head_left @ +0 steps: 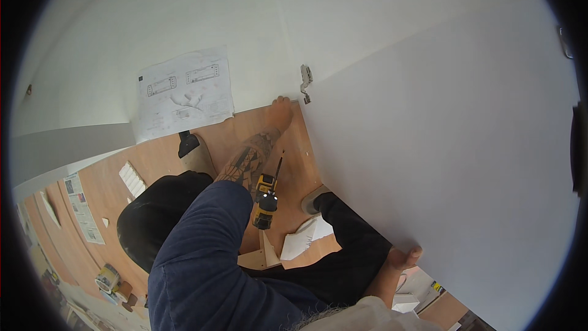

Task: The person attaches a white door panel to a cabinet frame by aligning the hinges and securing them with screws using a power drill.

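While the pale panel (429, 141) fills 3 o'clock, right hand (401, 258) grips its edge toward 5; left hand (280, 114) curls at the white board (257, 43) near 12, can't tell its grip. Metal hinge (305, 74) at 12, yellow-black drill (266, 201) at 7, printed sheet (185, 91) at 10.

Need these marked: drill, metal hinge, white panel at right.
drill (264, 204): head view, on its yellow-and-black body
metal hinge (306, 75): head view, on its upper part
white panel (441, 141): head view, mid-face
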`<state>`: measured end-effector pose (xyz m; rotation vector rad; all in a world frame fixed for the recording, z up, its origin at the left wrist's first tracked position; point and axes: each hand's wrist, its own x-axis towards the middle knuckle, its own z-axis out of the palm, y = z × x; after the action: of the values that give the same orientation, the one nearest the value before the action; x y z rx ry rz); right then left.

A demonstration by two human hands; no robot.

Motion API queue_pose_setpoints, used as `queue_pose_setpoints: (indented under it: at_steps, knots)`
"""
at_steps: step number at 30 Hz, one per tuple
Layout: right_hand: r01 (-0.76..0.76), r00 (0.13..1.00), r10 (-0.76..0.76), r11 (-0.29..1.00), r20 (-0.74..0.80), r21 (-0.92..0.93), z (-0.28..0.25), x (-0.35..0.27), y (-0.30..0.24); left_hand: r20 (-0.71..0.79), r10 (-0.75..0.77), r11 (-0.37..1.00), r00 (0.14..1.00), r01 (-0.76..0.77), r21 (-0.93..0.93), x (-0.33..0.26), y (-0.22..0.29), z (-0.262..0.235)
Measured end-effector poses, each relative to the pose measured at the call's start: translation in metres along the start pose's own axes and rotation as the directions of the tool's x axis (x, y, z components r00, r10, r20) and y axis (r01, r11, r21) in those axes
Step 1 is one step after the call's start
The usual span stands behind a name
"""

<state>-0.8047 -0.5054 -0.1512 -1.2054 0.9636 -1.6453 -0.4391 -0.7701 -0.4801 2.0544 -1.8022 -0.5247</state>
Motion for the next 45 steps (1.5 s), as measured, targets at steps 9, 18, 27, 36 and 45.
queue_pose_setpoints:
  at_steps: [9, 18, 27, 36, 45]
  knots:
    - [0.218, 0.973, -0.229, 0.943, -0.016, -0.25, -0.099, -0.016, 0.021, -0.199, -0.596, 0.681, 0.778, 0.359, -0.638, -0.101, -0.108, -0.073]
    - [-0.079, 0.908, -0.168, 0.83, -0.383, -0.552, 0.002, 0.042, 0.004, 0.009, -1.0, -0.002, 0.02, 0.301, -0.954, -0.167, -0.324, -0.186]
    - [0.053, 0.922, -0.256, 0.826, -0.289, -0.561, -0.099, 0.05, 0.021, 0.045, -0.999, -0.048, -0.015, 0.263, -0.964, -0.171, -0.397, -0.18]
    - [-0.059, 0.854, -0.196, 0.885, -0.483, -0.463, 0.008, 0.053, 0.007, 0.046, -0.999, -0.039, 0.009, 0.395, -0.918, -0.173, -0.392, -0.167]
    - [-0.036, 0.916, -0.184, 0.848, -0.356, -0.529, -0.022, 0.052, 0.002, -0.28, -0.952, 0.179, -0.123, 0.521, -0.835, -0.16, -0.348, -0.165]
